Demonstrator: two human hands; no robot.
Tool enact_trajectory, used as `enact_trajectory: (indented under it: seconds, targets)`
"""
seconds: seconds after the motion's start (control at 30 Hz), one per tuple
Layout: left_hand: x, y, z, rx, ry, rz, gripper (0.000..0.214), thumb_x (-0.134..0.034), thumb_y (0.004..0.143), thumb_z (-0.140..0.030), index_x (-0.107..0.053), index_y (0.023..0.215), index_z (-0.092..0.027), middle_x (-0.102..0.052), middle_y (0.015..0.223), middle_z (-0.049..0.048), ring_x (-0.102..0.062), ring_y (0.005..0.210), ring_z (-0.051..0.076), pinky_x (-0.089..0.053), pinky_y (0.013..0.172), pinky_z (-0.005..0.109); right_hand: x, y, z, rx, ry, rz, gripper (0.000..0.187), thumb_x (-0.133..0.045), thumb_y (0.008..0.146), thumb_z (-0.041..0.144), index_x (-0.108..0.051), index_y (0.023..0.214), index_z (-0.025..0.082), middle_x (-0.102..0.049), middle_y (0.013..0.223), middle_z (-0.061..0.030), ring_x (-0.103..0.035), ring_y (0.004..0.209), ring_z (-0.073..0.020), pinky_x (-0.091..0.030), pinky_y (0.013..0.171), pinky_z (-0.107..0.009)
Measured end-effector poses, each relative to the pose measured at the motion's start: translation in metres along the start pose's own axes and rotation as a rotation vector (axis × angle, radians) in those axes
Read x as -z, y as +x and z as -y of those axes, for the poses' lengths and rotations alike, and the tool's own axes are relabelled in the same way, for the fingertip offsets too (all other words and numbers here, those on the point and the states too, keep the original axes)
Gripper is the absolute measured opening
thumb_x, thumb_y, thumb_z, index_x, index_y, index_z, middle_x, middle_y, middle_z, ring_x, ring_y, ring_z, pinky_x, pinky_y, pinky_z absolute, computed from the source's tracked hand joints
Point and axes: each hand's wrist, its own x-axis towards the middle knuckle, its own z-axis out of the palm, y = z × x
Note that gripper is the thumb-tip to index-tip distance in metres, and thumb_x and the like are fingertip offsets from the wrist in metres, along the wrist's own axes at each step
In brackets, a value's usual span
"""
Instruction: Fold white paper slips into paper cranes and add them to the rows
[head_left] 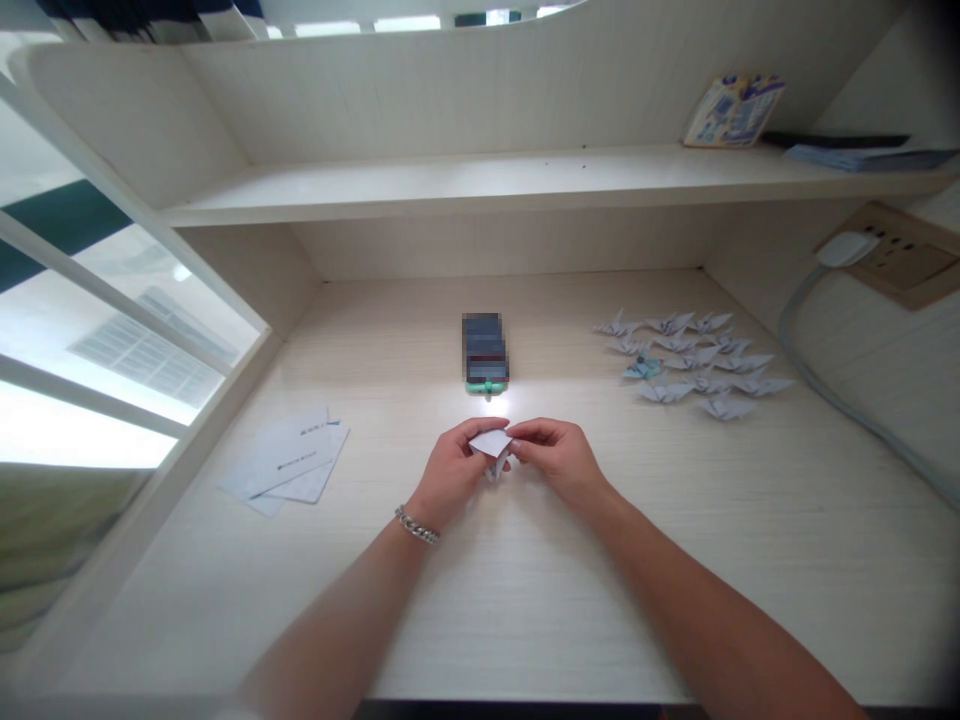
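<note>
Both hands meet over the middle of the pale wooden desk (525,600), pinching a small folded piece of white paper (492,446). My left hand (450,472), with a metal bracelet at the wrist, grips the paper's left side with closed fingers. Closed on the right side of the paper is my right hand (559,458). The paper is held just above the desk, partly hidden by my fingers.
A phone (485,350) lies just beyond my hands. Several folded paper cranes (694,362) sit at the right back. A few white paper sheets (289,462) lie at the left. A cable (832,395) runs from a wall socket (892,255) on the right. A shelf (525,180) hangs above.
</note>
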Motion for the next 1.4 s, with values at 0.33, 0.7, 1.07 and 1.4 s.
enact_trajectory:
  seconds: [0.33,0.7,1.07,1.4]
  targets:
    - [0.001,-0.002,-0.005,-0.076,0.123,0.072,0.037,-0.056,0.070,-0.012,-0.060,0.107,-0.015,-0.063,0.098,0.0085,-0.061,0.069,0.015,-0.049,0.065,0.027,0.000,-0.002,0.004,0.054,-0.059,0.068,0.023,-0.066,0.063,0.019,-0.070,0.085,0.019,-0.065,0.070,-0.0015,-0.058,0.061,-0.0133,-0.046,0.058,-0.027]
    - [0.006,0.001,-0.002,-0.174,0.236,0.024,0.047,-0.054,0.066,-0.004,-0.060,0.110,-0.018,-0.058,0.118,0.0089,-0.054,0.106,0.023,-0.047,0.084,0.031,0.003,-0.003,0.003,0.131,-0.256,0.078,0.023,-0.057,0.071,0.022,-0.072,0.089,0.024,-0.059,0.078,-0.0019,-0.053,0.059,-0.0106,-0.044,0.057,-0.025]
    - [0.005,-0.001,-0.003,-0.133,0.146,0.018,0.023,-0.060,0.072,-0.017,-0.059,0.095,-0.014,-0.065,0.090,0.0075,-0.062,0.081,0.018,-0.051,0.066,0.026,0.001,-0.001,0.003,0.012,-0.169,0.012,0.021,-0.061,0.066,0.022,-0.072,0.084,0.020,-0.063,0.070,-0.0011,-0.054,0.058,-0.0116,-0.045,0.056,-0.025]
    - [0.005,0.003,0.006,-0.039,0.085,0.008,0.020,-0.061,0.075,-0.030,-0.060,0.086,-0.013,-0.063,0.078,0.0045,-0.059,0.070,0.014,-0.048,0.063,0.025,0.001,0.001,0.000,-0.040,-0.123,0.069,0.021,-0.064,0.068,0.036,-0.068,0.078,0.017,-0.063,0.065,-0.0010,-0.054,0.057,-0.0125,-0.044,0.055,-0.025]
